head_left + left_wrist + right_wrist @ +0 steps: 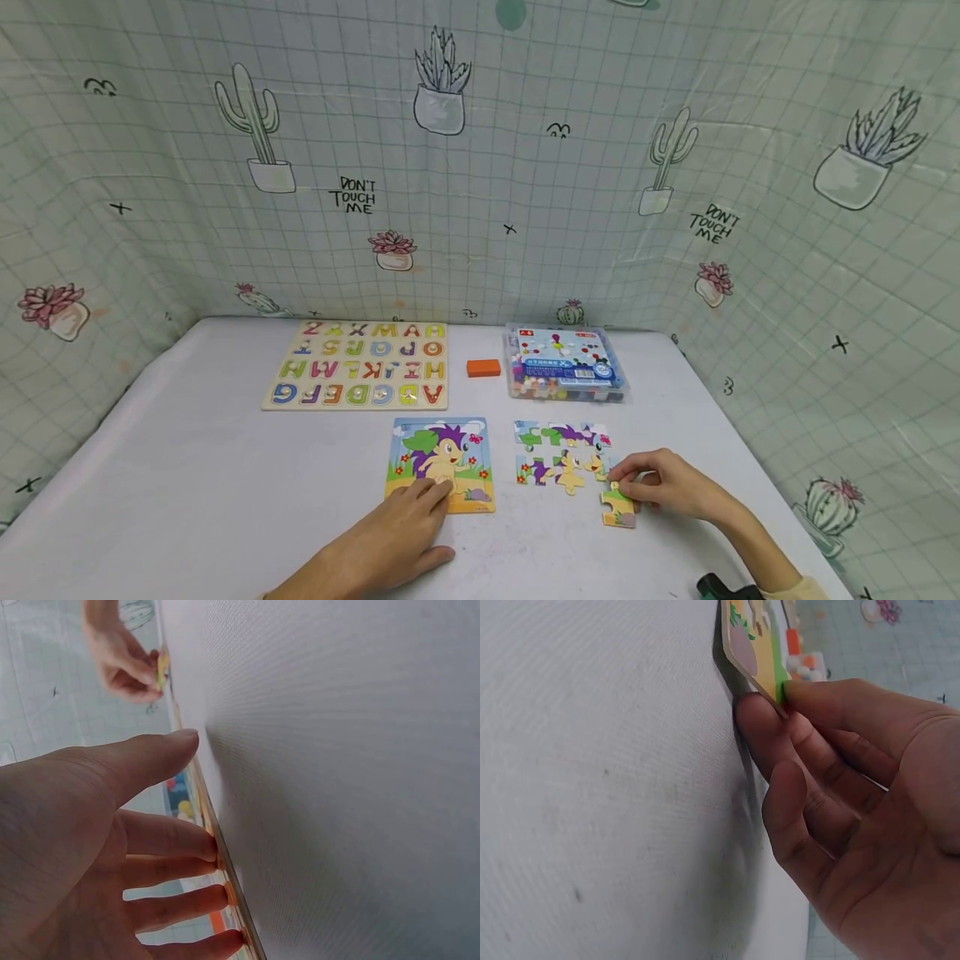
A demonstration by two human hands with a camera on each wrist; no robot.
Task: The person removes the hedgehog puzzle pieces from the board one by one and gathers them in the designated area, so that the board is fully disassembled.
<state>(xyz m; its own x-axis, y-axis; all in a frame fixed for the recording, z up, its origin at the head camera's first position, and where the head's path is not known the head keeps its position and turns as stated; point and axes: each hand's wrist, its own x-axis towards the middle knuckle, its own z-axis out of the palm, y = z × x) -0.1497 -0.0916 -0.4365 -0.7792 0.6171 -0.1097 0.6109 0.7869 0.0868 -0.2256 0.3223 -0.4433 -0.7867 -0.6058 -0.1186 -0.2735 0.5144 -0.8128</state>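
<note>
My left hand rests its fingertips on the lower part of a square picture board showing a purple-haired hedgehog with a green leaf. In the left wrist view those fingers are extended along the board's edge, thumb apart. To the right, my right hand pinches a corner jigsaw piece with yellow, green and a purple stone on it. The right wrist view shows the piece between thumb and fingers, tilted close over the table. Beyond it, several jigsaw pieces lie in two rough rows with the same picture.
A wooden alphabet board lies at the back left. An orange block sits between it and a clear plastic box of colourful parts. The white table meets a patterned cloth behind and at the sides.
</note>
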